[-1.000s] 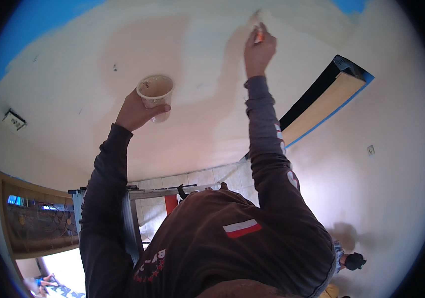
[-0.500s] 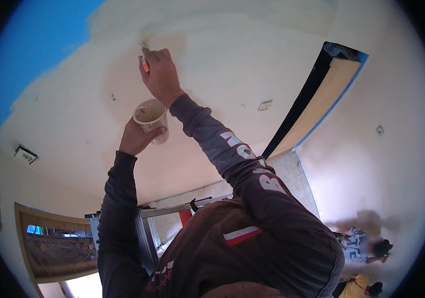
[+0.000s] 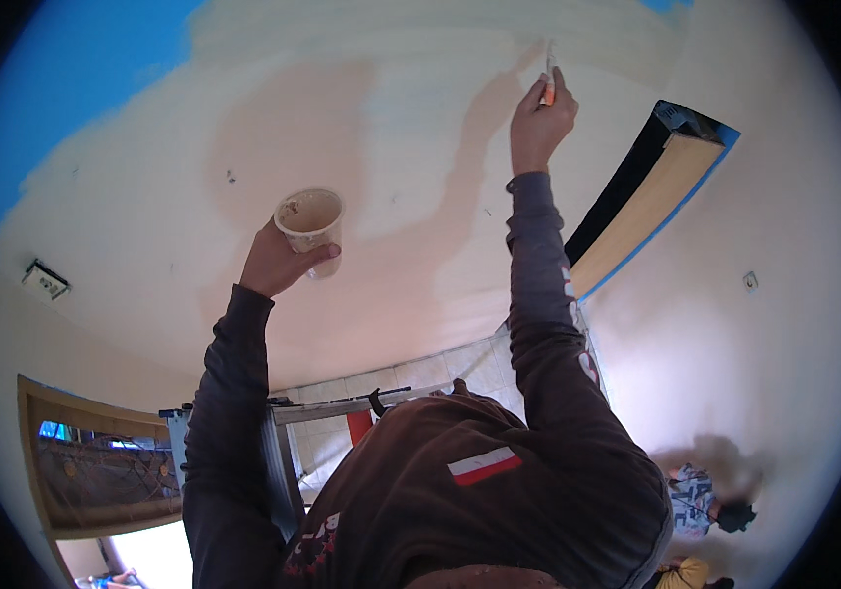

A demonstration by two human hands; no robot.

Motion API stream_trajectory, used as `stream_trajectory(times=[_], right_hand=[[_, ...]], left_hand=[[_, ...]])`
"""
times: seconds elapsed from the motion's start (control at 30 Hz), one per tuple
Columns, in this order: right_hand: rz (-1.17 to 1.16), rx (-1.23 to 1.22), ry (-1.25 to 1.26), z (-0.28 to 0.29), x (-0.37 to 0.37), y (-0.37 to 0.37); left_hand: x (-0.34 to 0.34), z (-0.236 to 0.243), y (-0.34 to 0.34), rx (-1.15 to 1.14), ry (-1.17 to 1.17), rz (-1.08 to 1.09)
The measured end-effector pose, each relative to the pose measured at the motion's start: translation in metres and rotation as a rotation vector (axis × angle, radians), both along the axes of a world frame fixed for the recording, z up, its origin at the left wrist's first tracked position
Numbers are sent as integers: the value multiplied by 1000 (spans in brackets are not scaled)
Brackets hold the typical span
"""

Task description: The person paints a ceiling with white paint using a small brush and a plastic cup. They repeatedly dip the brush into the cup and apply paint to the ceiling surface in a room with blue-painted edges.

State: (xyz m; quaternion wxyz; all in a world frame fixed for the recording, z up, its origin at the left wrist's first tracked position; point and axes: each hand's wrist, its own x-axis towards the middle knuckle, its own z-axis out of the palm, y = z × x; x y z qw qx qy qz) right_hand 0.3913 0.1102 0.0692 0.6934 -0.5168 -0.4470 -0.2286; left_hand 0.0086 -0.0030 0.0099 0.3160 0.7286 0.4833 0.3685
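A: Since half a sec ago, right hand [image 3: 538,123] has swung from beside the cup out to the upper right, arm now near full stretch. Left hand [image 3: 278,260] hasn't shifted much, cup a bit lower in view.

B: Grip on the right?

A: Fingers closed tight round a small brush [image 3: 548,74] w/ an orange handle. Handle sits in the fist; bristle end pokes out above the fingertips and meets the ceiling [image 3: 145,196] right at the edge of the tan painted patch [image 3: 293,137].

B: And the left?

A: Wrapped round a pale paper cup [image 3: 310,226], thumb on the near side, mouth tilted toward the camera. Inside looks tan-stained. Prob held high and upright so it doesn't spill and stays w/in reach of the brush.

B: How far apart, cup and brush?

A: Well apart now, brush up and to the right of the cup.

B: Anything else nearby?

A: Blue-taped opening [image 3: 651,191] just right of the raised forearm, blue unpainted area [image 3: 67,79] far left, ladder top [image 3: 332,407] below.
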Motion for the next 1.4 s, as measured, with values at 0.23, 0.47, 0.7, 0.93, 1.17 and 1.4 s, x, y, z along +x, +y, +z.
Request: stream_trajectory(times=[0.23, 0.47, 0.7, 0.93, 1.17, 1.4], right_hand=[[-43, -53, -168, -11, -38, 29], [318, 27, -354, -14, -181, 4], [588, 39, -438, 3, -245, -8], [774, 38, -423, 12, -243, -20], [424, 100, -110, -1, -130, -18], [-72, -41, 25, 2, 26, 5]], left_hand=[[-2, -1, 0, 17, -2, -4], [-5, -5, 2, 8, -26, -9], [-1, 1, 0, 19, 17, 22], [-1, 1, -1, 49, 47, 39], [1, 2, -1, 29, 84, 53], [-1, 0, -2, 6, 41, 41]])
